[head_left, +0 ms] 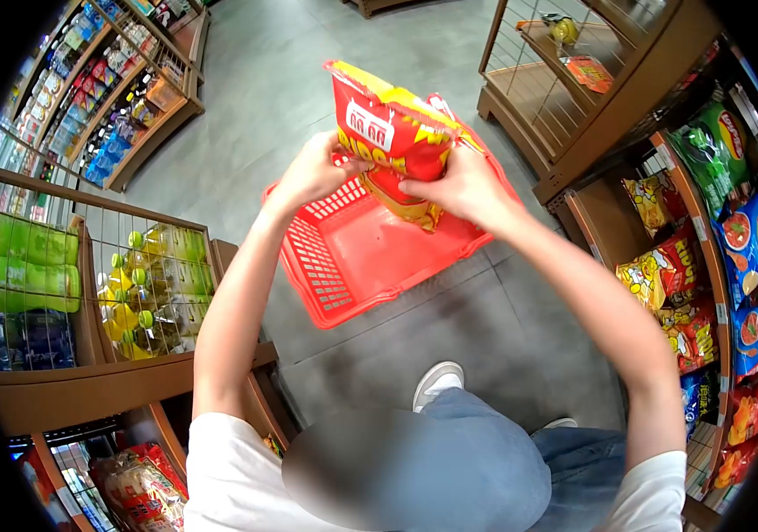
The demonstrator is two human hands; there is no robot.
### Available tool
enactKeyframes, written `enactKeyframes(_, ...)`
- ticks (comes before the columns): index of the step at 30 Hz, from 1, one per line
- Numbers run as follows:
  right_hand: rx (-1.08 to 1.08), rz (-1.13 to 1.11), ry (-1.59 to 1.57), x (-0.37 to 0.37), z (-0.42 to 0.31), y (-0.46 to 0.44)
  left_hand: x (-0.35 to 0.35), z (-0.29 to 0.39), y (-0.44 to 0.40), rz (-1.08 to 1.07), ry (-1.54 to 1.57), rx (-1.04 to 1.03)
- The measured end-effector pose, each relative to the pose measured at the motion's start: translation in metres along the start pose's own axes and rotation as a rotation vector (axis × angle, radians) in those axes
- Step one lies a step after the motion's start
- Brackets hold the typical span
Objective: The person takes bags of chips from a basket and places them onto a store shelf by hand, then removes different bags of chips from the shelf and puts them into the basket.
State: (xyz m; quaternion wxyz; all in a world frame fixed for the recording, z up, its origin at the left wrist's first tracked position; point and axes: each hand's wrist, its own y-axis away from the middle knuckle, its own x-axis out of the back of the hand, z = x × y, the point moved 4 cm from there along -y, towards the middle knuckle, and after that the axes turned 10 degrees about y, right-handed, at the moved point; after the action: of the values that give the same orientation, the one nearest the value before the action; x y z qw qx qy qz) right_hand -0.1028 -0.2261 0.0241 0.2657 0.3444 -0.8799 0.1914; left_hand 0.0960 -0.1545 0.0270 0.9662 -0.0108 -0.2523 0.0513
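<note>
We are gripping a red-and-yellow snack bag (pixel 388 133) with both hands, holding it above a red shopping basket (pixel 366 257) that is sitting on the grey floor (pixel 255 97). Our left hand (pixel 319 173) is pinching the bag's left side, the thumb lying across its front, while our right hand (pixel 468 191) is clasping the right side, its thumb also pressing on the front. The bag's top edge is tilting, rising toward the left, and reaching past the basket's far rim in our view. An orange-and-yellow packet part is showing just below our hands; we cannot tell whether it is belonging to the same bag. The basket's slotted left wall and near rim are lying in plain sight, its red bottom spreading between them. Our white shoe (pixel 438 381) is standing near that rim, with a strip of floor running between. On the left, a brown ledge (pixel 113 390) is edging the aisle below yellow-green bottles (pixel 135 293); on the right, a snack shelf (pixel 716 257) is bordering it. Beyond the basket, the floor is stretching on between the displays, giving room forward.
</note>
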Motion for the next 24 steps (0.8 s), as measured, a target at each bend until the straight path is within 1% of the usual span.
enactKeyframes(2,-0.155,-0.084,0.050,-0.031,0.018,0.004,-0.007,-0.035,0.003,0.056,-0.032,0.157)
enactKeyframes(3,-0.206,-0.098,0.019,-0.041,0.017,0.008,-0.012,-0.043,0.004,0.089,-0.045,0.169)
enactKeyframes(4,-0.306,-0.137,0.119,-0.046,0.012,0.012,-0.018,-0.041,0.009,0.138,0.005,0.177)
enactKeyframes(6,-0.218,-0.034,0.042,-0.076,0.046,0.011,-0.027,-0.073,0.003,0.200,-0.014,0.287)
enactKeyframes(7,-0.230,-0.015,0.073,-0.081,0.049,0.010,-0.030,-0.063,0.004,0.213,-0.036,0.351)
enactKeyframes(8,-0.237,-0.012,0.063,-0.085,0.053,0.011,-0.034,-0.078,0.001,0.233,-0.040,0.329)
enactKeyframes(10,-0.261,0.011,0.065,-0.086,0.058,0.012,-0.045,-0.077,-0.001,0.355,-0.070,0.228)
enactKeyframes(11,-0.263,0.016,0.060,-0.089,0.066,0.013,-0.050,-0.079,-0.003,0.348,-0.039,0.247)
enactKeyframes(12,-0.193,-0.071,0.180,-0.098,0.078,0.013,-0.054,-0.080,-0.005,0.383,-0.039,0.269)
enactKeyframes(14,-0.125,-0.157,0.301,-0.116,0.097,0.015,-0.061,-0.077,-0.008,0.384,-0.012,0.255)
enactKeyframes(17,-0.162,-0.195,0.406,-0.133,0.117,0.018,-0.070,-0.079,-0.009,0.415,0.002,0.291)
enactKeyframes(18,-0.241,-0.183,0.356,-0.136,0.124,0.017,-0.072,-0.080,-0.008,0.428,0.018,0.306)
enactKeyframes(20,-0.318,-0.173,0.300,-0.142,0.133,0.014,-0.077,-0.093,-0.009,0.473,0.028,0.311)
enactKeyframes(21,-0.323,-0.239,0.422,-0.142,0.131,0.012,-0.079,-0.094,-0.009,0.498,0.055,0.300)
enactKeyframes(23,-0.486,-0.228,0.433,-0.137,0.128,0.013,-0.085,-0.096,-0.010,0.536,0.133,0.248)
enactKeyframes(24,-0.485,-0.228,0.432,-0.137,0.127,0.013,-0.088,-0.097,-0.012,0.556,0.160,0.223)
